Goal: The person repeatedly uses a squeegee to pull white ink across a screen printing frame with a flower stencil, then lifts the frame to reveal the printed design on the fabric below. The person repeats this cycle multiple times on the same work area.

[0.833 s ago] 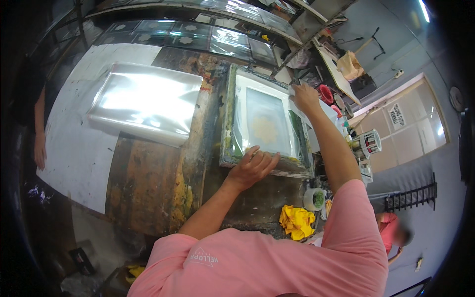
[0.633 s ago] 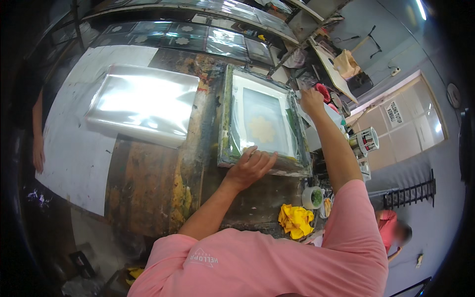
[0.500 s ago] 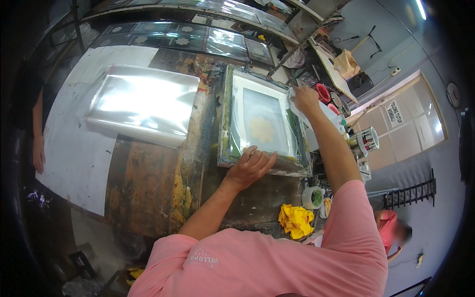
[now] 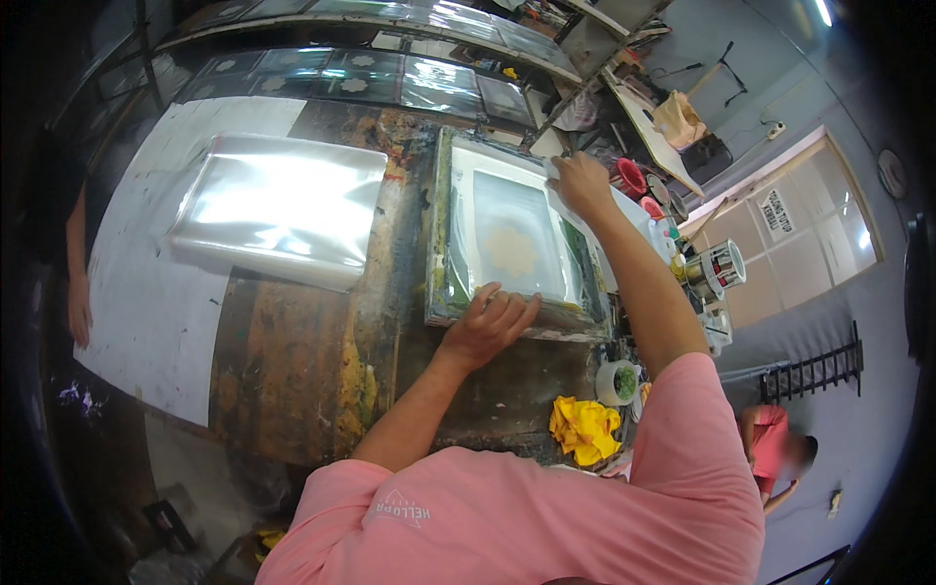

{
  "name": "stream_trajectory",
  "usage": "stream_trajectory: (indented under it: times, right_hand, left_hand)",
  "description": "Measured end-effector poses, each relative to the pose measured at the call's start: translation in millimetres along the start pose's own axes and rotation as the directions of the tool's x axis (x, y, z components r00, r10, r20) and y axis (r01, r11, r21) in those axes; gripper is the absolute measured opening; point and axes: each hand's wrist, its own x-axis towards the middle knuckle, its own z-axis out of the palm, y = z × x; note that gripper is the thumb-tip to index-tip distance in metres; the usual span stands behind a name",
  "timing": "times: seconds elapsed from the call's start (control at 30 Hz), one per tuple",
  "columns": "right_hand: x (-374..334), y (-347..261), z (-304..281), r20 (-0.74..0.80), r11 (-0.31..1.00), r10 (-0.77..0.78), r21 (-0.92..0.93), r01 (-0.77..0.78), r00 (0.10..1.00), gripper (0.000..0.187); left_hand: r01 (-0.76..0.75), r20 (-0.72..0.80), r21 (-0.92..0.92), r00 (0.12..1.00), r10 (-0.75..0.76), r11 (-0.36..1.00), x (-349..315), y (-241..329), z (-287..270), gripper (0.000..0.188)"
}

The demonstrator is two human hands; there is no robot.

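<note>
A printing screen in a thick, stained frame lies on the dark worktop in front of me. Its pale mesh shows a beige flower shape in the middle. My left hand is at the near edge of the frame, its fingers curled over the rim. At the far right corner of the screen, my right hand is closed. Something whitish shows beside its fingers, but its kind is unclear. To the left lies a stack of shiny clear plastic sheets, apart from both hands.
White paper covers part of the stained wooden table. Flower-printed sheets lie along the far side. Tins stand at the right, with a crumpled yellow cloth nearer me. Another person's arm hangs at the left; someone sits at the right.
My right hand has moved slightly left, toward the far right corner of the screen. My left hand stays at the near rim. The whole view has shifted a little.
</note>
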Motion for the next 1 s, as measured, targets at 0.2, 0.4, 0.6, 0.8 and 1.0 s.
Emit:
stream_trajectory:
  times: [0.2, 0.4, 0.6, 0.8, 1.0]
  right_hand:
    - [-25.6, 57.2, 25.2, -0.02, 0.988, 0.118, -0.094, -0.12, 0.993, 0.023]
    - [-17.6, 58.8, 32.9, -0.024, 0.991, 0.057, -0.117, -0.06, 0.998, 0.024]
    - [5.8, -12.1, -17.5, 0.068, 1.0, 0.013, 0.011, -0.014, 0.998, 0.044]
    - [11.3, -39.0, -34.4, 0.033, 0.998, -0.014, 0.06, 0.012, 0.999, 0.042]
    - [-4.6, 9.1, -5.1, 0.075, 0.995, 0.088, 0.029, -0.09, 0.993, 0.042]
  left_hand:
    - [0.013, 0.009, -0.014, 1.0, -0.013, 1.0, -0.4, -2.5, 0.5, 0.042]
    - [0.021, 0.024, -0.023, 0.999, -0.021, 1.0, 0.3, 0.2, 0.6, 0.047]
    - [0.012, 0.023, -0.016, 1.0, -0.012, 1.0, -1.1, -1.4, -0.2, 0.049]
    - [-0.012, 0.024, -0.002, 1.0, 0.012, 1.0, -0.3, -2.2, -1.3, 0.044]
    - [0.011, 0.012, -0.001, 1.0, -0.011, 1.0, 0.0, -0.9, -0.3, 0.046]
